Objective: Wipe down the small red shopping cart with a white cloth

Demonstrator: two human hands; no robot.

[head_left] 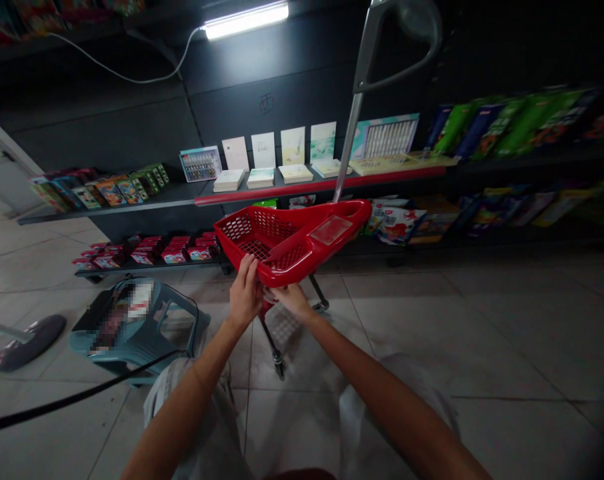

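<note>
A red plastic shopping basket with perforated walls sits on a dark wheeled frame, tilted in front of the shelves. My left hand grips the near corner, its fingers lying up against the outer wall and rim. Under the same rim reaches my right hand, its fingertips hidden beneath the basket and close to my left hand. Behind the basket's right end rises a metal pole topped by a grey loop handle; its lower end is hidden. Through the basket's holes no goods show inside.
Ahead runs a dark shelf with upright books, boxed goods and snack bags. At left stands a blue-grey plastic stool with blurred items on top. A black cable crosses there, near a round pole base.
</note>
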